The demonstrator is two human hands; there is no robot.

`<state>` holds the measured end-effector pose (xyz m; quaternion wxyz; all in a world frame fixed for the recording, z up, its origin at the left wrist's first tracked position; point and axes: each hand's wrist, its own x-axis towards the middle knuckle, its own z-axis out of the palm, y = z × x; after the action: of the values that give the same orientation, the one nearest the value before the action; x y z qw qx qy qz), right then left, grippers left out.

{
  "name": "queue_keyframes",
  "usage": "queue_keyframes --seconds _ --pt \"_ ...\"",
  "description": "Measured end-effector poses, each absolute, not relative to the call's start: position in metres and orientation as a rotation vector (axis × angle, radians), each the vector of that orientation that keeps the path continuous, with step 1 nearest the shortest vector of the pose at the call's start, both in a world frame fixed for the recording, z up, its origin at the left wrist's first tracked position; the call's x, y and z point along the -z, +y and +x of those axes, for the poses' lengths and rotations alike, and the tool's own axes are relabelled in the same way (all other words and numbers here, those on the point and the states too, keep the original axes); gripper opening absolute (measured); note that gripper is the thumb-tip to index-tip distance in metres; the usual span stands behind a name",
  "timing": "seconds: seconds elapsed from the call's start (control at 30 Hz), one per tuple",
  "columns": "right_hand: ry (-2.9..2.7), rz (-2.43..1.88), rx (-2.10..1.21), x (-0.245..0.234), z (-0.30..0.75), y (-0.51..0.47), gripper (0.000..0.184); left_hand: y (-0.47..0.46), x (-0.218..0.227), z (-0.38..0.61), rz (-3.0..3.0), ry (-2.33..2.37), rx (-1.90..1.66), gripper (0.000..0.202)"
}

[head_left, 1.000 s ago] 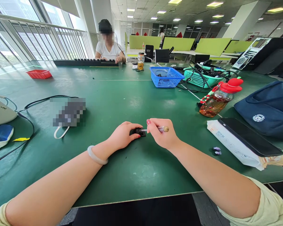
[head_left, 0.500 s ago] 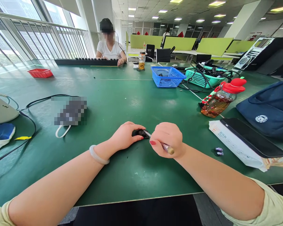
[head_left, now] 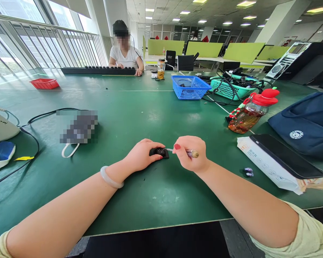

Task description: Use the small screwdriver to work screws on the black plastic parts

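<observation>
My left hand [head_left: 141,154] rests on the green table [head_left: 140,114], its fingers closed over a small black part [head_left: 159,152] and pinning it down. Just to the right, my right hand [head_left: 190,153] is curled round a thin tool with a tan butt end [head_left: 195,154]. The tool's metal tip points left and touches the black part. A pale bangle [head_left: 109,177] circles my left wrist.
Right of my hands lie a white packet with a dark phone on it [head_left: 281,159], two small purple pieces [head_left: 248,172], a red-capped bottle [head_left: 249,113] and a navy bag [head_left: 307,123]. Blue [head_left: 190,86] and teal [head_left: 228,89] baskets stand farther back. A person [head_left: 125,53] sits at a black keyboard opposite. Cables and a white device [head_left: 0,125] lie left.
My right hand swung the tool: its butt dropped toward me half a second ago, and is now raised back to nearly level. My left hand stayed on the black part.
</observation>
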<state>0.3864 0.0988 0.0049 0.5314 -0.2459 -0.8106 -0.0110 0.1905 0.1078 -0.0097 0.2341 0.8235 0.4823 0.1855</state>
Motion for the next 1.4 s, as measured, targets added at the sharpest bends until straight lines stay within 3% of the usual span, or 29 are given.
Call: queue_keyframes --seconds 0.4,0.73,0.9,1.0,1.07,1.17,1.27,1.4 --pt "-2.133 -0.353 0.318 -0.005 0.384 0.096 0.041 0.107 0.009 0.189 2.276 1.326 -0.512 0.035" --pt "-1.763 -0.664 -0.210 -0.003 0.395 0.109 0.056 0.106 0.010 0.186 2.350 1.328 -0.502 0.037" --pt "-1.773 -0.903 -0.173 0.010 0.395 0.126 0.045 0.106 0.010 0.183 2.436 1.385 -0.505 0.038" --pt "-1.920 -1.140 -0.127 0.021 0.387 0.133 0.027 0.105 0.011 0.181 2.469 1.408 -0.541 0.040" --pt "-2.001 -1.281 -0.154 0.026 0.381 0.136 0.018 0.103 0.012 0.181 2.466 1.426 -0.549 0.047" --pt "-2.163 -1.390 -0.153 0.029 0.374 0.138 0.029 0.098 0.013 0.183 2.409 1.488 -0.541 0.070" --pt "-2.246 -1.404 -0.156 0.029 0.371 0.137 0.028 0.095 0.016 0.185 2.361 1.533 -0.530 0.088" --pt "-2.280 -1.482 -0.157 0.027 0.371 0.133 0.025 0.095 0.021 0.186 2.335 1.605 -0.554 0.098"
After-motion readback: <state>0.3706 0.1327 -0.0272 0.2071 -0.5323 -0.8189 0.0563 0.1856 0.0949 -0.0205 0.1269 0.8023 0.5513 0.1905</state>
